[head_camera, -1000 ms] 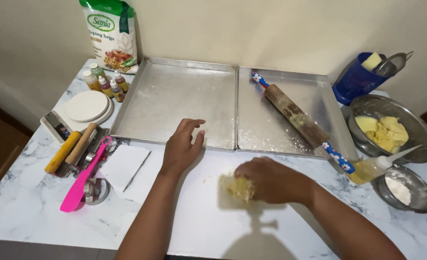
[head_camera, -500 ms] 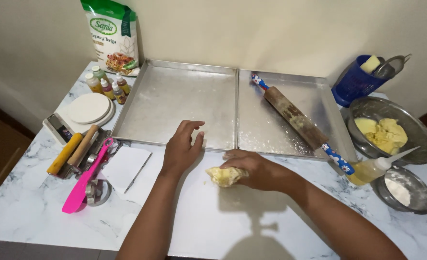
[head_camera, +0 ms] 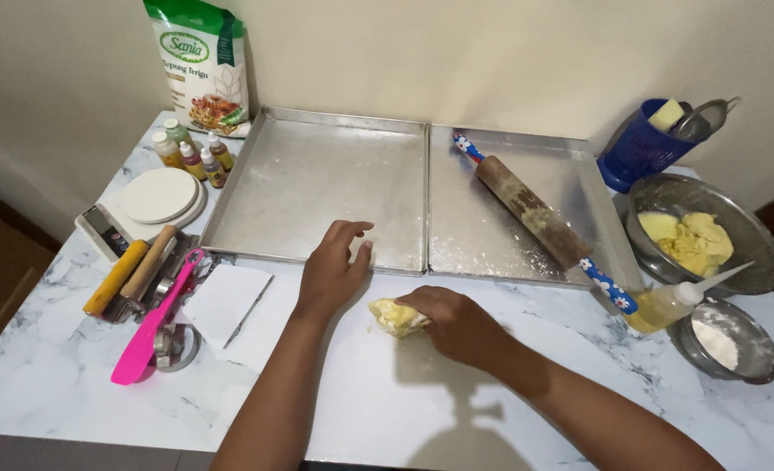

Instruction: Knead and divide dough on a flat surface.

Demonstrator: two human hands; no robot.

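Observation:
My right hand (head_camera: 461, 323) grips a lump of yellow dough (head_camera: 393, 316) and presses it on the white marbled counter (head_camera: 387, 392), just in front of the trays. My left hand (head_camera: 333, 269) rests flat with fingers spread at the front rim of the left metal baking tray (head_camera: 317, 174); whether it covers anything I cannot tell. A second metal tray (head_camera: 509, 218) lies to the right, with a wooden rolling pin (head_camera: 535, 218) with blue flowered handles lying diagonally across it.
At right: a metal bowl of yellow dough (head_camera: 697, 240), a small bowl of flour (head_camera: 727, 340), a squeeze bottle (head_camera: 675, 301), a blue cup (head_camera: 644, 144). At left: a flour bag (head_camera: 202, 65), small colouring bottles (head_camera: 191, 153), a white scale (head_camera: 156, 199), a pink spatula (head_camera: 151, 323), a paper sheet (head_camera: 226, 301).
My right hand has slid the dough lump leftward along the counter, closer to my left hand. My left hand stayed at the tray's front rim, its fingers spreading a little.

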